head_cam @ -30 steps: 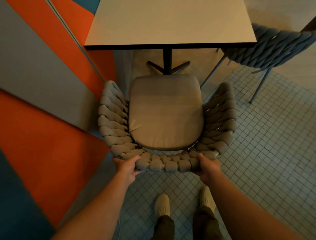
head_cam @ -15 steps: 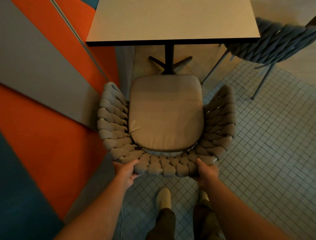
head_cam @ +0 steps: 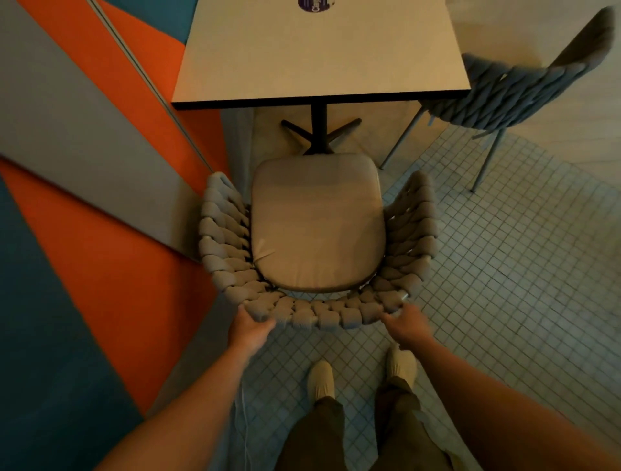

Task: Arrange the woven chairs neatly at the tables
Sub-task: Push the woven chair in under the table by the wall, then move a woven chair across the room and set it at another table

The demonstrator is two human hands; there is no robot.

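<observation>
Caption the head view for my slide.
Left hand grips the woven chair back facing the table; right hand open beside it.

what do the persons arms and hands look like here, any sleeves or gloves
Both forearms are bare right to the bottom edge of the picture: no sleeves show. The left hand and right hand wear no gloves, and no watch, ring or band can be made out, though the right hand is somewhat blurred.

Tiled floor [head_cam: 504,269] carries woven chair [head_cam: 316,235] and table [head_cam: 319,50] (purple sticker [head_cam: 314,4] on top).
</observation>
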